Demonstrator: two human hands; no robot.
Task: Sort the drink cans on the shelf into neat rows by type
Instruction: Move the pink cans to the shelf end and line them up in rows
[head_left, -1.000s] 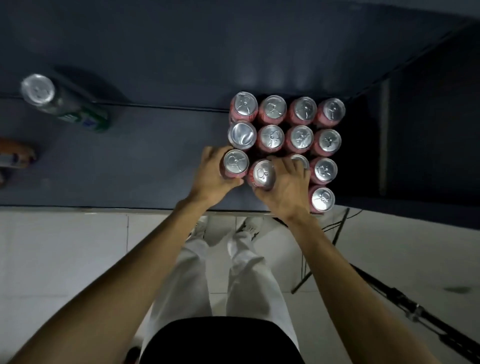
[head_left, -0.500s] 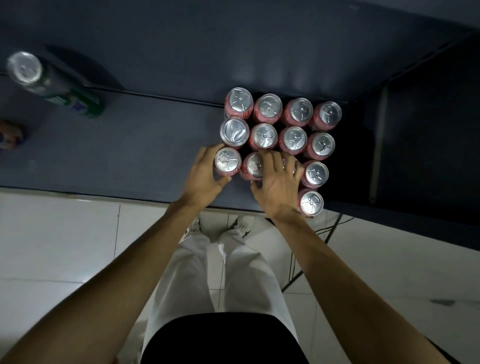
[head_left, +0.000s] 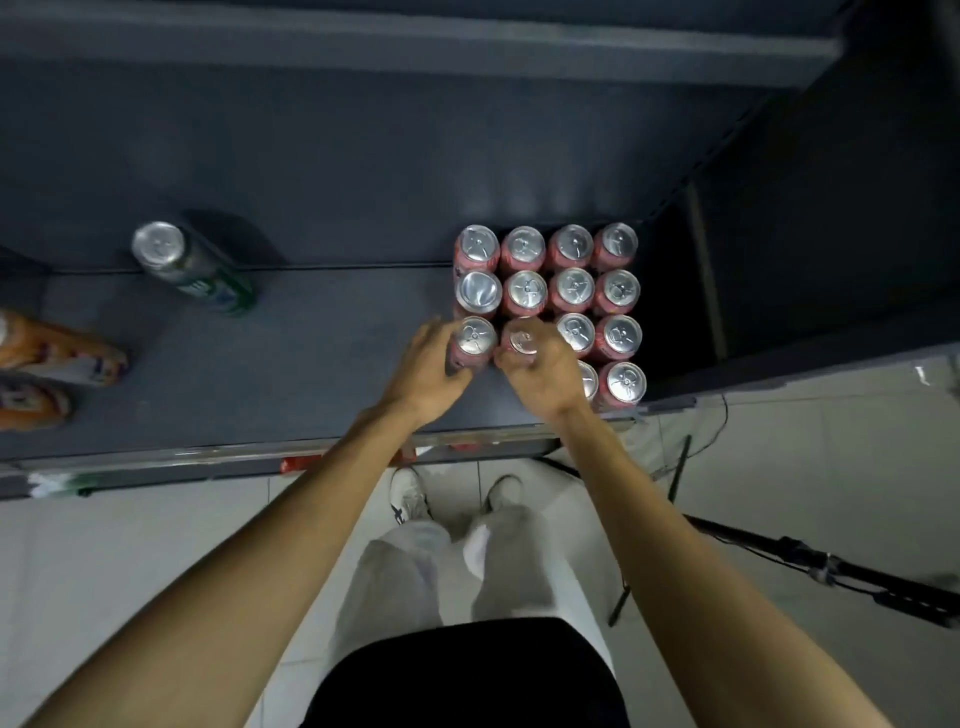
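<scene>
Several red cans (head_left: 574, 286) stand upright in a tight block at the right end of the dark shelf (head_left: 311, 364). My left hand (head_left: 428, 371) is curled round the left side of a red can (head_left: 474, 340) in the third row. My right hand (head_left: 543, 376) grips the red can (head_left: 522, 340) beside it from the front. Its back hides part of a front-row red can (head_left: 587, 376). A green can (head_left: 192, 267) stands alone far to the left. Orange cans (head_left: 57, 353) lie at the left edge.
The shelf's right wall (head_left: 779, 234) rises just beyond the red block. Its front edge (head_left: 260, 457) runs below my wrists. Past the edge are a tiled floor, my legs and shoes, and a black tripod leg (head_left: 831, 566) with cables.
Both hands have stayed on the third row; the right hand's fingers, earlier spread over the can tops, now curl round one can. The view has shifted, bringing the orange cans into sight.
</scene>
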